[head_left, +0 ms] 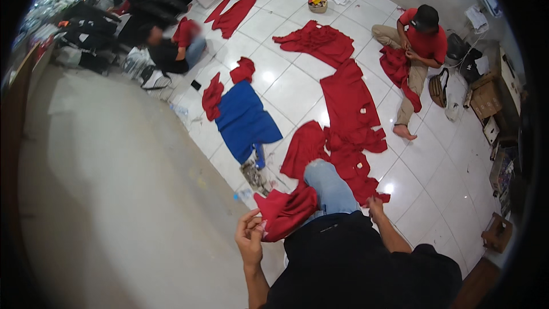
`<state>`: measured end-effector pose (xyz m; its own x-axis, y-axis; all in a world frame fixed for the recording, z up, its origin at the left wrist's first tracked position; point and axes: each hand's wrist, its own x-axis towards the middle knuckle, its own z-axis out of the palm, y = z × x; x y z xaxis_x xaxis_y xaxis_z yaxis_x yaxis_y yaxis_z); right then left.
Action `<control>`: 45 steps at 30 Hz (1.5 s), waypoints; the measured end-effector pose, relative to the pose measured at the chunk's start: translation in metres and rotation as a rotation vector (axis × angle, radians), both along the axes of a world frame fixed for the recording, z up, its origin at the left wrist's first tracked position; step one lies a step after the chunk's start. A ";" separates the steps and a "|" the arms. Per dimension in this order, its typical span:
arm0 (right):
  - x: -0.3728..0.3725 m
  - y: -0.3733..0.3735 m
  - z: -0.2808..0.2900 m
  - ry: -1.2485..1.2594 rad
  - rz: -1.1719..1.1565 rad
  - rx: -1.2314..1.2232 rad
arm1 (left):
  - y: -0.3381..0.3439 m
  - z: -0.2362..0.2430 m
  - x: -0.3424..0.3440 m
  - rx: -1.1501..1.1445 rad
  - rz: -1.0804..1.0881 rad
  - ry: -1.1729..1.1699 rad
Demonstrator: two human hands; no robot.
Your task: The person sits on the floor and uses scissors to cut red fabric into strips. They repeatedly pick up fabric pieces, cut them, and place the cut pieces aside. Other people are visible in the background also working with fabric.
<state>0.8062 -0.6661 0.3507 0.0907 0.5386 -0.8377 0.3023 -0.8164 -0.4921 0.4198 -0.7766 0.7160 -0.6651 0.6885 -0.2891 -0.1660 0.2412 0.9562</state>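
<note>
My left hand [249, 237] pinches the edge of a red garment [289, 212], which is bunched over my bent left leg. A small pale patch shows on the cloth by my fingertips. My right hand [376, 209] is out to the right of my knee with its fingers drawn together, close to the corner of a red garment piece [350, 167] on the floor. Whether it grips that cloth or something thin is too small to tell. Another red piece [304, 147] lies just beyond my knee.
Ahead lie a long red piece [350, 96], a red heap [318, 43] and a blue cloth [243, 117]. A person in red [426, 40] sits at right holding red cloth; others sit farther back. A low wall [126, 194] runs along my left; boxes [486, 98] stand at right.
</note>
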 end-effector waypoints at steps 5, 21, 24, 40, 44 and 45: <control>-0.080 0.039 -0.025 0.235 0.022 -0.059 | 0.144 0.005 -0.133 0.113 -0.114 0.086; -0.589 0.614 0.027 0.268 0.088 0.348 | 0.620 0.022 -0.394 0.082 -0.181 0.196; -0.600 0.651 0.025 0.180 0.020 0.346 | 0.715 -0.009 -0.433 0.195 -0.227 0.074; -0.652 0.573 -0.356 -0.105 -0.449 -0.033 | 1.074 -0.441 -0.522 0.619 -0.224 0.235; -0.661 0.556 -0.436 -0.116 -0.516 -0.042 | 1.029 -0.601 -0.468 0.505 -0.515 0.097; -0.663 0.552 -0.449 -0.120 -0.522 -0.028 | 1.009 -0.634 -0.453 0.469 -0.602 0.046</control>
<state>0.1435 -0.1144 -0.0982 0.4368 0.3739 -0.8182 -0.0944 -0.8855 -0.4550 -0.0332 0.2329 0.0820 -0.1401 0.9799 0.1419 -0.0920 -0.1556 0.9835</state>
